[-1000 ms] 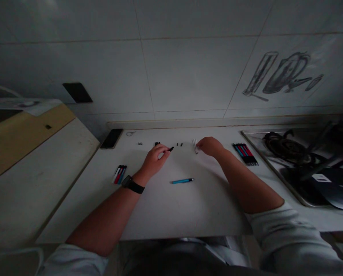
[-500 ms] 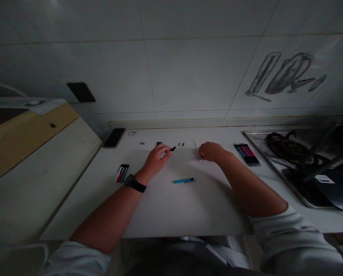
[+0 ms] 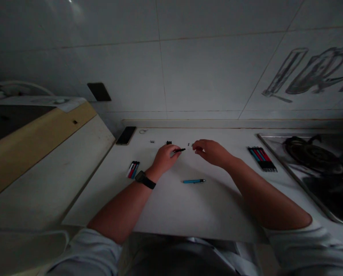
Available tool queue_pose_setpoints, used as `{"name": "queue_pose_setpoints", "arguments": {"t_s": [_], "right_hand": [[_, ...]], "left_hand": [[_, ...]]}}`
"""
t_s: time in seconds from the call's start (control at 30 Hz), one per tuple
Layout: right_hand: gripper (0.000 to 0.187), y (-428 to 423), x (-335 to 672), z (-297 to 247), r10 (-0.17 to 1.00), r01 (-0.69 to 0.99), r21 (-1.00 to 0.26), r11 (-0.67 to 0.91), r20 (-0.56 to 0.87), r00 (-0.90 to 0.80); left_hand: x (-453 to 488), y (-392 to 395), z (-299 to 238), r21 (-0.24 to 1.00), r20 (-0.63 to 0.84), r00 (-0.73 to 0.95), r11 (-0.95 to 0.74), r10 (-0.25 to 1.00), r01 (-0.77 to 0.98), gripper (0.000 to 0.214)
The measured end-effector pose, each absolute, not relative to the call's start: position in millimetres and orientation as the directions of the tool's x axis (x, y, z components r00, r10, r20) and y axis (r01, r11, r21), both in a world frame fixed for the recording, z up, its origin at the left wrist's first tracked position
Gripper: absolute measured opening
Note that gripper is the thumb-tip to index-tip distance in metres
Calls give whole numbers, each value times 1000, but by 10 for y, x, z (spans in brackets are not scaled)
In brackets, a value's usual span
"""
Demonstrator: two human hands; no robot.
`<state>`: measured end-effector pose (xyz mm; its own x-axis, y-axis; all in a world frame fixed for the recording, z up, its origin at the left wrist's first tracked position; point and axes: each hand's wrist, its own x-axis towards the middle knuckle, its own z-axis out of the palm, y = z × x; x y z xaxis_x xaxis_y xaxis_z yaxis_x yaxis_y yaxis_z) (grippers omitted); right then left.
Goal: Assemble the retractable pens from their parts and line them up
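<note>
My left hand (image 3: 165,158) is closed in a pinch around a short black pen part (image 3: 181,150), whose dark end points right. My right hand (image 3: 210,151) is bent over the small parts at the back of the counter. Its thumb and fingertips are drawn together at a tiny piece too small to name. Just left of those fingertips lies a small dark part (image 3: 188,144). Black pen pieces (image 3: 169,142) lie behind my left hand, with small springs (image 3: 152,142) farther left. In front of both hands rests a blue pen (image 3: 194,181).
Colored pen barrels (image 3: 133,169) lie at left, and a row of red, blue and black pen parts (image 3: 262,159) at right. A phone (image 3: 126,135) and a ring (image 3: 142,131) are near the wall. The gas stove (image 3: 299,184) borders the counter's right side.
My right hand has moved left over the counter to the small dark parts; the white sticks beside it are now out of sight. My left hand keeps its pinch. The view has swung left.
</note>
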<state>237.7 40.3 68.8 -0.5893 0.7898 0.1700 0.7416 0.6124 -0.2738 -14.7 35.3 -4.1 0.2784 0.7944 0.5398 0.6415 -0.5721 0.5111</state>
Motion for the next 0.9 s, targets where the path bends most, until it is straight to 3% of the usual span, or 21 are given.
{"name": "queue_pose_setpoints", "arguments": {"t_s": [0.17, 0.53, 0.67, 0.9], "right_hand": [[16, 388, 2378, 695, 772, 720, -277, 636, 233, -592], [18, 318, 2298, 706, 793, 764, -214, 609, 185, -580], [16, 294, 2241, 653, 789, 749, -249, 614, 184, -586], [35, 292, 2216, 567, 764, 700, -307, 645, 272, -585]], "left_hand": [[-131, 327, 5, 501, 527, 308, -582, 792, 640, 7], [-105, 286, 71, 421, 531, 382, -627, 756, 656, 7], [-88, 269, 75, 409, 531, 396, -636, 749, 655, 7], [-85, 279, 45, 437, 561, 371, -645, 740, 627, 8]]}}
